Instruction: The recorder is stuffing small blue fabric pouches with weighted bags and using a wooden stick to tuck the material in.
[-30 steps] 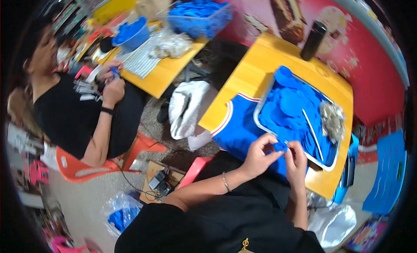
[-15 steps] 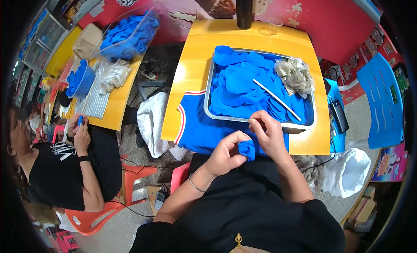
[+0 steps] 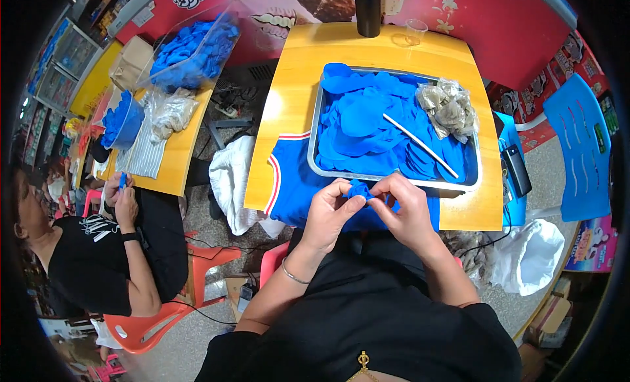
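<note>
Both my hands meet just in front of my chest, at the near edge of a yellow table (image 3: pixel 289 106). My left hand (image 3: pixel 328 214) and my right hand (image 3: pixel 405 211) pinch a small folded piece of blue fabric (image 3: pixel 359 189) between their fingertips. Right behind them stands a metal tray (image 3: pixel 314 139) piled with blue fabric rounds (image 3: pixel 367 126). A thin white stick (image 3: pixel 420 146) lies across the pile, and a clump of grey wiry material (image 3: pixel 449 106) fills the tray's far right corner. A blue garment with red and white trim (image 3: pixel 289 185) lies under the tray.
A dark bottle (image 3: pixel 367 11) and a clear cup (image 3: pixel 417 31) stand at the table's far edge. A blue chair (image 3: pixel 577 146) is at the right. At left a seated person in black (image 3: pixel 98 264) handles a blue piece at a second yellow table (image 3: pixel 177 159) holding bags of blue pieces (image 3: pixel 190 50).
The view has swung so the tray now lies straight ahead. My hands stay together on the blue piece, which now sits higher between my fingertips.
</note>
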### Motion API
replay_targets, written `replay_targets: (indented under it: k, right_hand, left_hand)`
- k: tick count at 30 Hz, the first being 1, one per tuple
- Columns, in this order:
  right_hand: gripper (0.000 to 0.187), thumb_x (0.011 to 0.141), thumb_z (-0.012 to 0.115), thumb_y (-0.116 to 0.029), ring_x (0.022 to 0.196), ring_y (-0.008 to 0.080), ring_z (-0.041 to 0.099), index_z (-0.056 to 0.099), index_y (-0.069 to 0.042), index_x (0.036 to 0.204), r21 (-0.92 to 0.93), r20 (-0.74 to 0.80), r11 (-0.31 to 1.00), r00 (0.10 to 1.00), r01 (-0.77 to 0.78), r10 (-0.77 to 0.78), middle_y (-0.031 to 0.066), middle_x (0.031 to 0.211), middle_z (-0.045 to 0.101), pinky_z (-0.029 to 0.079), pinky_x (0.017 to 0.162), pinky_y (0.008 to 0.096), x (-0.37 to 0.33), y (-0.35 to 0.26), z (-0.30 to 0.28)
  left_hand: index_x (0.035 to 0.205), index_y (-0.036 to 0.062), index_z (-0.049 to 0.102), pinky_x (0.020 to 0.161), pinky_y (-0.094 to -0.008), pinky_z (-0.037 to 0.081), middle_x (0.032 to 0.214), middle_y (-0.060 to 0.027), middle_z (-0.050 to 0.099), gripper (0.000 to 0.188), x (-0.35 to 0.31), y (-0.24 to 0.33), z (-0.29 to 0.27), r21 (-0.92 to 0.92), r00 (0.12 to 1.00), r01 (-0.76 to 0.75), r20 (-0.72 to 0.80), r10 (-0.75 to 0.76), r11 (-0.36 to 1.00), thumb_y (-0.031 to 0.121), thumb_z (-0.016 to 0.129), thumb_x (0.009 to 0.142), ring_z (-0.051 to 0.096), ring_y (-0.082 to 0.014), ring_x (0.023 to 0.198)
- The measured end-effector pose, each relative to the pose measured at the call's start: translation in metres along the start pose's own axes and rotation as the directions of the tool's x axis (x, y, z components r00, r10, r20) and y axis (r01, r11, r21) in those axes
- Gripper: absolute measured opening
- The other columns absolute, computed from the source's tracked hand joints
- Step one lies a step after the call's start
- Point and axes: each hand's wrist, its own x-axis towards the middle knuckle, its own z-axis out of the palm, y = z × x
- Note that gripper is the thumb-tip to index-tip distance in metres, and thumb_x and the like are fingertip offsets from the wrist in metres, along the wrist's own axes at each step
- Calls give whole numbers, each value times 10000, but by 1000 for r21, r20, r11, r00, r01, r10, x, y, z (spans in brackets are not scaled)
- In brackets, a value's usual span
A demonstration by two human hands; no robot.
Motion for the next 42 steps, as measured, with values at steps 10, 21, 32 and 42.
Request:
replay_targets:
  k: [10, 21, 32, 42]
  right_hand:
    - [112, 770, 661, -37, 662, 88, 539, 558, -7, 803, 247, 128, 959, 985, -141, 112, 43, 758, 577, 437, 587, 219, -5, 10, -2]
    - [124, 790, 647, -73, 654, 75, 506, 540, -14, 809, 425, 247, 891, 967, -161, 57, 23, 720, 550, 413, 566, 225, -8, 27, -3]
    - [131, 841, 570, -80, 717, 72, 527, 525, -32, 955, 377, 290, 869, 932, -321, 218, 14, 854, 546, 415, 607, 195, -6, 11, 3]
    - [268, 798, 628, -96, 796, 110, 547, 561, -33, 1050, 362, 248, 896, 953, -256, 172, 52, 892, 572, 466, 663, 246, -10, 15, 13]
  left_hand:
    - [854, 73, 506, 731, -217, 391, 859, -4, 545, 94, -1, 5, 0, -95, 1000, 24, -11, -25, 995, 35, 591, 842, 496, -63, 804]
    - [919, 49, 533, 806, -230, 398, 939, -28, 547, 108, -3, -4, -2, -76, 997, 70, 26, -69, 995, 62, 607, 842, 522, -98, 864]
    - [887, 37, 519, 775, -227, 417, 909, -20, 539, 101, -9, 2, -5, 178, 993, -80, -67, 93, 981, 60, 608, 845, 520, -82, 853]
    - [877, 14, 547, 776, -253, 410, 850, -43, 545, 119, -9, 7, -7, 426, 976, -189, -16, 217, 884, 108, 611, 841, 517, -125, 865]
